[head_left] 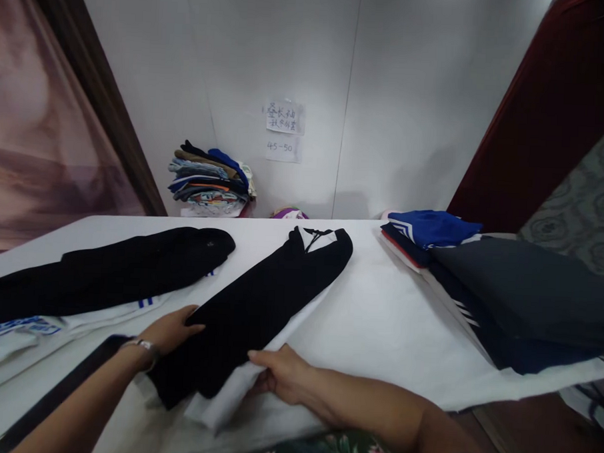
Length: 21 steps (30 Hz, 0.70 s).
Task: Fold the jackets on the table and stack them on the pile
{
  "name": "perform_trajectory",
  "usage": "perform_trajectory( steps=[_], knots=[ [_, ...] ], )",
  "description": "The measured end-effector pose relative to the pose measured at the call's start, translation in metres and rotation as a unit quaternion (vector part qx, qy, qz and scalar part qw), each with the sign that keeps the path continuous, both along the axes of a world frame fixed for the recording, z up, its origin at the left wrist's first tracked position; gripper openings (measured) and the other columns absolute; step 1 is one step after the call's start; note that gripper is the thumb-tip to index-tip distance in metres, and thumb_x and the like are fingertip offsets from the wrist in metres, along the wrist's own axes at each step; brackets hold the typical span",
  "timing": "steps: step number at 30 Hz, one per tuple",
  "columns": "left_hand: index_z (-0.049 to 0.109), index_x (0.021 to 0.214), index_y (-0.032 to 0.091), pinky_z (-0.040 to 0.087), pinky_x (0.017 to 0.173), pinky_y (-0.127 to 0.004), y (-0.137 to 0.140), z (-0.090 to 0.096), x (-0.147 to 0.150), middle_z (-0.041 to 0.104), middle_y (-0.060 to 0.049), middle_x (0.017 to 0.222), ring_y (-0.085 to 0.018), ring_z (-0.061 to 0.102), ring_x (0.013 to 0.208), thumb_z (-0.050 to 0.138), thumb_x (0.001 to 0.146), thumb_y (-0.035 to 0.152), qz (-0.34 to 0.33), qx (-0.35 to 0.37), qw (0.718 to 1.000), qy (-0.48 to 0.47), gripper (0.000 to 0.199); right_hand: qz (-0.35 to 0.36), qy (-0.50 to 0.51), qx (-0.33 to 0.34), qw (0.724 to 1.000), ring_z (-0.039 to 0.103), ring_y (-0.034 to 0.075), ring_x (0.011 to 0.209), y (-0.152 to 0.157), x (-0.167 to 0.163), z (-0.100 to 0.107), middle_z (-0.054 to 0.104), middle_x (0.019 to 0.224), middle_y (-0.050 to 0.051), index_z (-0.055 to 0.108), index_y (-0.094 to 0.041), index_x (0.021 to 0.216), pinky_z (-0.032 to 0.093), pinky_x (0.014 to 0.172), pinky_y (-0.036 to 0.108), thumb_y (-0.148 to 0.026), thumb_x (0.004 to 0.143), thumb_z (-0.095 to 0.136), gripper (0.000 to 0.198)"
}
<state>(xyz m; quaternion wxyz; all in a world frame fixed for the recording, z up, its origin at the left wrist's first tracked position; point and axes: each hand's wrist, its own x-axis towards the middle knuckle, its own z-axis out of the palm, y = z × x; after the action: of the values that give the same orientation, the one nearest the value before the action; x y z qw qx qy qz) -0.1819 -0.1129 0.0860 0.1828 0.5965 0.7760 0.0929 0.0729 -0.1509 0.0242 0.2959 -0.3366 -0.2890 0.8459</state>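
Note:
A black top (259,298) with a white inside at its neck lies folded into a long strip on the table, neck end away from me. My left hand (170,331), with a metal-banded watch on the wrist, grips the strip's left edge near its lower end, thumb on top. On the opposite side my right hand (283,372) pinches white fabric (227,397) that runs along the strip's lower right edge. The fingers under that fabric are partly hidden. Left of the strip lies another long black garment (140,269), over white cloth with blue marks.
Folded clothes (519,289) are stacked on the right of the white-covered table (368,323), a blue garment (435,227) behind them. A clothes pile (211,179) stands beyond the far edge, near the wall with paper signs (285,129).

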Motion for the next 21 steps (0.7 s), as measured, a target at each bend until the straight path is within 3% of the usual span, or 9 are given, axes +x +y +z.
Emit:
perform_trajectory(
  steps=[3,5,7,10,13,18,21],
  knots=[
    [0.049,0.129,0.008,0.037,0.104,-0.043,-0.028,-0.014,0.027,0.052,-0.018,0.133,-0.031,0.048,0.124,0.046,0.074,0.057,-0.03,0.097,0.995,0.006,0.073,0.032,0.03,0.009,0.999,0.064,0.02,0.062,0.005,-0.009,0.005,0.07,0.074,0.001,0.066,-0.022,0.094,0.052,0.062,0.039,-0.038,0.047,0.082,0.052],
    [0.049,0.131,0.012,0.032,0.108,-0.046,-0.054,-0.019,0.057,0.042,-0.015,0.143,-0.029,0.038,0.132,0.045,0.076,0.056,-0.08,0.147,0.986,0.011,0.07,0.048,0.02,0.004,0.999,0.064,0.019,0.061,0.008,-0.005,0.006,0.07,0.072,0.0,0.069,-0.023,0.088,0.052,0.063,0.038,-0.039,0.048,0.08,0.044],
    [0.044,0.137,0.018,0.032,0.108,-0.049,-0.079,-0.021,0.084,0.035,-0.011,0.148,-0.028,0.033,0.135,0.045,0.077,0.056,-0.142,0.11,0.984,0.008,0.071,0.066,0.004,-0.016,0.998,0.063,0.017,0.061,0.011,0.001,0.003,0.07,0.07,-0.001,0.071,-0.023,0.08,0.051,0.064,0.034,-0.04,0.05,0.077,0.035],
    [0.038,0.141,0.022,0.02,0.111,-0.057,-0.1,-0.027,0.109,0.023,-0.008,0.151,-0.032,0.019,0.14,0.06,0.063,0.06,-0.182,0.072,0.978,0.068,0.089,0.124,-0.022,-0.058,0.99,0.064,0.014,0.062,0.014,0.01,-0.004,0.07,0.068,-0.003,0.072,-0.024,0.069,0.05,0.068,0.028,-0.045,0.056,0.068,0.025],
    [0.042,0.139,0.023,0.015,0.112,-0.059,-0.101,-0.037,0.113,0.026,-0.007,0.149,-0.033,0.019,0.139,0.06,0.061,0.046,-0.189,0.048,0.974,0.119,0.083,0.167,-0.031,-0.033,0.985,0.066,0.014,0.067,0.013,0.017,-0.006,0.07,0.068,-0.005,0.072,-0.028,0.065,0.05,0.074,0.029,-0.047,0.059,0.065,0.021],
    [0.048,0.135,0.021,0.031,0.111,-0.042,-0.089,-0.044,0.095,0.044,-0.004,0.141,-0.025,0.04,0.131,0.048,0.06,0.024,-0.16,0.025,0.979,0.12,0.075,0.202,-0.045,0.093,0.974,0.066,0.019,0.091,0.021,0.044,0.0,0.071,0.091,-0.004,0.073,-0.034,0.083,0.051,0.075,0.032,-0.038,0.061,0.074,0.022],
    [0.045,0.138,0.019,0.038,0.107,-0.036,-0.085,-0.04,0.071,0.05,-0.002,0.137,-0.024,0.049,0.125,0.045,0.063,0.03,-0.125,0.006,0.992,0.032,0.075,0.136,-0.114,0.133,0.975,0.066,0.018,0.083,0.051,0.079,0.003,0.071,0.091,0.002,0.074,-0.025,0.084,0.052,0.069,0.029,-0.034,0.063,0.076,0.022]
  ],
)
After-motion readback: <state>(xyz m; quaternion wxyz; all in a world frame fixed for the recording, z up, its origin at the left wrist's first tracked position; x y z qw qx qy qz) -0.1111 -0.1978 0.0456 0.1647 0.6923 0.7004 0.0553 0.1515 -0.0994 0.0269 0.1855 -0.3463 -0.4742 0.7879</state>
